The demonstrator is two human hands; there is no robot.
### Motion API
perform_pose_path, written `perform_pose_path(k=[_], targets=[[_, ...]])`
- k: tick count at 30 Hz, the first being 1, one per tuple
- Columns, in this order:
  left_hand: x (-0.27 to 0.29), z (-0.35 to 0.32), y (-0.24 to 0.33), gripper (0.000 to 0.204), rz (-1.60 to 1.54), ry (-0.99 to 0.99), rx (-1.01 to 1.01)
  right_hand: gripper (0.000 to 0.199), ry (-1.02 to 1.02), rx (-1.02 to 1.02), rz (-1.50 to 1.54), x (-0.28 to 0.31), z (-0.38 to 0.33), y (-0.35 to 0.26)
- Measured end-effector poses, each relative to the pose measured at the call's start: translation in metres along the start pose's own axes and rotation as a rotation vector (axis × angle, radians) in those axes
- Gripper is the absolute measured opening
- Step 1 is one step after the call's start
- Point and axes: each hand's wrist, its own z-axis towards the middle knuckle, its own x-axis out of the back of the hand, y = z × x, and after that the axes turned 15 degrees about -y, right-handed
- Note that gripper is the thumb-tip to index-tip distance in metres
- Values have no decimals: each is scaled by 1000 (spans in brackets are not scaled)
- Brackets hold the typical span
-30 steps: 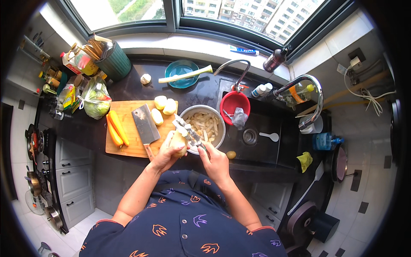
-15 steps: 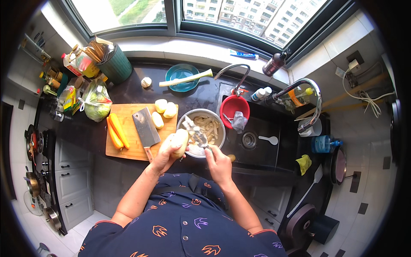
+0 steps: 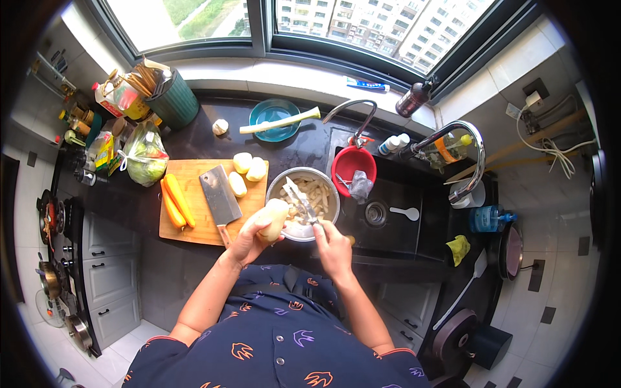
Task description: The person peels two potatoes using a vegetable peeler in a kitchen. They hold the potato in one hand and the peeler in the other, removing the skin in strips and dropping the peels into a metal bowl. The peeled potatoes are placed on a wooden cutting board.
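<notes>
My left hand [image 3: 247, 240] is closed around a pale, mostly peeled potato [image 3: 277, 213] at the near left rim of a metal bowl [image 3: 336, 210]. In my right hand [image 3: 334, 249] is a peeler [image 3: 305, 205], its handle gripped and its head over the bowl, apart from the potato. Potato peelings [image 3: 317, 192] lie inside the bowl. On the wooden cutting board [image 3: 187, 233] to the left rest a cleaver [image 3: 220, 197], carrots [image 3: 176, 200] and several peeled potatoes [image 3: 237, 184].
Behind the board are a garlic bulb [image 3: 220, 126] and a teal plate [image 3: 268, 134] with a leek [image 3: 284, 120] across it. A red basin [image 3: 354, 158] stands in the sink [image 3: 401, 242] under a faucet [image 3: 362, 129]. A bagged green vegetable [image 3: 145, 155] sits far left.
The peeler has drawn away from the potato, and a long strip now hangs at its head over the bowl. The potato has tilted slightly in my left hand.
</notes>
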Motion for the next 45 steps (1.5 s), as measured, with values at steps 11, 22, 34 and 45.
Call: perform_pose_path(k=[11, 22, 34, 45], targets=[[16, -6, -8, 60, 10, -70, 12, 34, -62, -146, -177, -3, 10, 20], [3, 6, -15, 61, 33, -49, -197, 31, -431, -85, 1050, -24, 2, -8], [-5, -2, -1, 74, 153, -220, 28, 34, -383, 6, 1098, -4, 11, -6], [5, 9, -18, 60, -213, -85, 113, 28, -25, 104, 98, 11, 2, -6]])
